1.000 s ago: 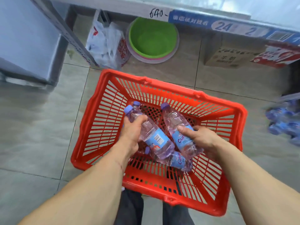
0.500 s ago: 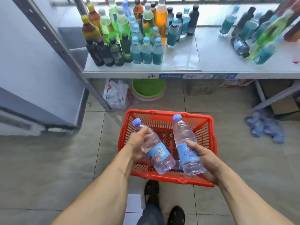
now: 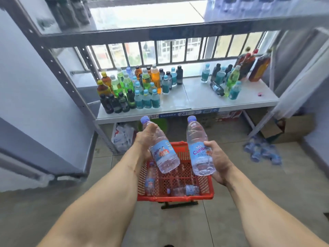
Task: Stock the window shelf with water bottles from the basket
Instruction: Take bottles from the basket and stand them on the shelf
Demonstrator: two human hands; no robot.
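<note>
My left hand [image 3: 145, 138] grips a clear water bottle [image 3: 162, 152] with a purple cap, tilted left, above the red basket [image 3: 175, 197]. My right hand [image 3: 218, 161] holds a second water bottle [image 3: 199, 150] nearly upright by its lower half. Two more water bottles [image 3: 185, 190] lie in the basket on the floor. The white window shelf [image 3: 194, 100] stands beyond, in front of a barred window, with its middle bare.
Many coloured drink bottles [image 3: 131, 90] crowd the shelf's left part, and another group [image 3: 229, 81] stands at its right. An upper shelf [image 3: 151, 32] spans overhead. A pack of bottles [image 3: 261, 152] lies on the floor at right. A plastic bag [image 3: 122, 138] sits under the shelf.
Both hands have lifted their bottles out of the basket and higher, toward the shelf. My view has risen, so the whole shelf and the window now show.
</note>
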